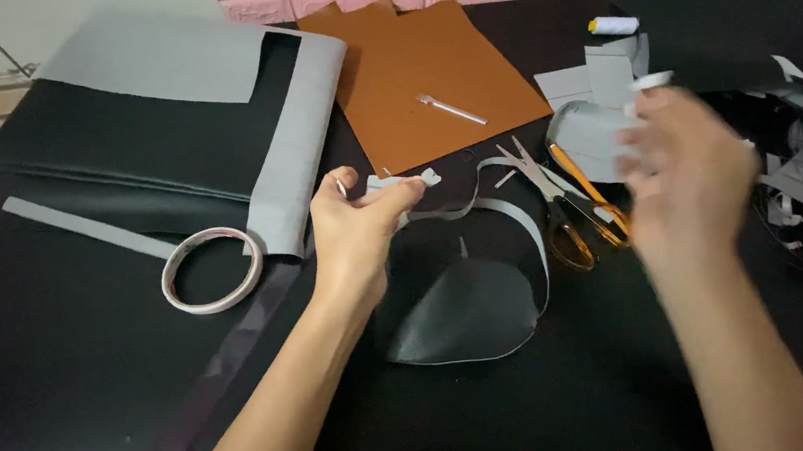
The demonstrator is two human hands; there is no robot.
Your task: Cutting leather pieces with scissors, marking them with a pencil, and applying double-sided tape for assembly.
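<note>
Only the head view here. Left hand (354, 225) is pinched shut on the end of a grey strip (479, 205) that curls off a black teardrop piece (465, 313), mid-table toward the front edge. Right hand (684, 171) is blurred, fingers loosely curled with something small and white at the tips; can't tell if it's actually gripping. Looks like the edging step to me. Next move probably needs the strip kept taut along the curve. Scissors (574, 207) sit just beside, tape roll (210, 268) over left.
</note>
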